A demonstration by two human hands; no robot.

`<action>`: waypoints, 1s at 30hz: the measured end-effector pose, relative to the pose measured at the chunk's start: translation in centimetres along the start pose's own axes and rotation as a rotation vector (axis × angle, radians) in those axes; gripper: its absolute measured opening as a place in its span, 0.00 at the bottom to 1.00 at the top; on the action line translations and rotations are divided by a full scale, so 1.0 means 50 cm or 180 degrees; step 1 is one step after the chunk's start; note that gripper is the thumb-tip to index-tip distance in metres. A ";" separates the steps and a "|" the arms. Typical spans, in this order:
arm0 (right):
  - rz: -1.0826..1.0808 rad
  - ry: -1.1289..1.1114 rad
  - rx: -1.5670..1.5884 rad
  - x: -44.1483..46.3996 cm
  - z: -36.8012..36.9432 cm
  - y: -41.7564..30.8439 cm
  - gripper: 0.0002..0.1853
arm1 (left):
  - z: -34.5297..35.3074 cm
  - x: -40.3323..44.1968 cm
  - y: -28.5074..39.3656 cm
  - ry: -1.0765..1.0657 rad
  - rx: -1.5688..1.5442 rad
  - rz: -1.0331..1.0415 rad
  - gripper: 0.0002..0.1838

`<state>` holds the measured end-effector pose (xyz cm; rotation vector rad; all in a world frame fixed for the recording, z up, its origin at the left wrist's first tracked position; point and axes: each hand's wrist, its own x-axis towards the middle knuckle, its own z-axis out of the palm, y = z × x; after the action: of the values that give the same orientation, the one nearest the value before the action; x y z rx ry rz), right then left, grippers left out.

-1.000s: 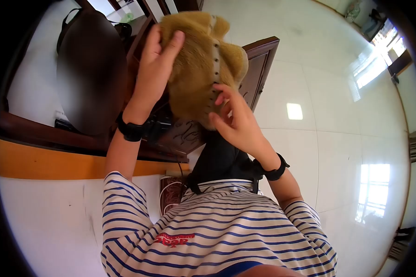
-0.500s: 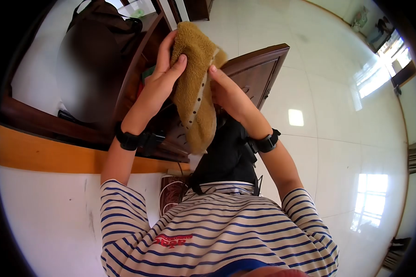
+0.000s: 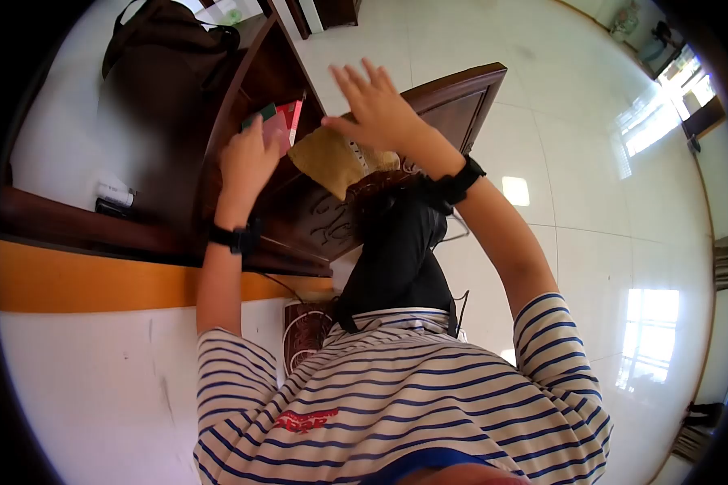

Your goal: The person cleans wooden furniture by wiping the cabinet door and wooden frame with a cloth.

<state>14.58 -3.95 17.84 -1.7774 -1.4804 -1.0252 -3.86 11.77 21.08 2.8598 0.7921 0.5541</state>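
Closest to the wearer's head, a striped shirt [image 3: 396, 388] with red lettering is spreading across the torso, and black trousers [image 3: 392, 271] are showing beyond its hem. A brown shoe [image 3: 303, 331] is peeking out on the left, beside the white wall [image 3: 97, 380]. Dark bands are circling both wrists.

The left hand [image 3: 249, 162] is hovering at the cabinet's opening, its back turned up and a finger stretching toward a red and pink item [image 3: 280, 124]. From where I'm standing, I cannot tell whether those fingers are touching or pinching anything. The right hand [image 3: 380, 109] is holding itself wide open, gripping nothing, its fingers fanning out above the cloth.

That tan, fuzzy cloth [image 3: 323, 162] is lying bunched between the two hands, just below the right palm and beyond the knees, with a pale dotted strip showing along part of it. What is supporting it, I cannot make out.

Around it, a dark wooden cabinet [image 3: 225, 113] is standing at the left, and a wooden door [image 3: 465, 105] is jutting out to the right. A dark bag [image 3: 166, 32] is sitting up on the left. Farther off, glossy floor tiles [image 3: 510, 267] are reflecting bright window light, and a vase [image 3: 625, 18] is standing in the far corner.
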 end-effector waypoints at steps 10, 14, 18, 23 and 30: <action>-0.0156 -0.1857 0.0314 0.008 0.015 -0.020 0.17 | 0.116 -0.025 0.132 0.0465 0.0688 0.0720 0.31; -0.0435 -0.0347 0.0688 -0.036 0.055 0.026 0.15 | 0.142 -0.009 0.151 0.0712 0.0681 0.0892 0.30; -0.0497 -0.0281 0.0458 -0.059 0.027 0.116 0.15 | 0.184 0.035 0.221 0.0773 0.0837 0.0969 0.31; -0.0406 -0.0430 0.0584 -0.077 -0.016 0.207 0.17 | 0.238 0.070 0.325 0.1061 0.1684 0.0619 0.34; 0.1006 0.0115 0.0219 -0.146 -0.077 0.158 0.16 | 0.229 0.058 0.278 0.1651 0.1167 0.1128 0.34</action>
<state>21.05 -12.49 13.83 -1.8586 -1.1511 -0.8304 9.38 1.15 14.33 3.2591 0.4715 1.3667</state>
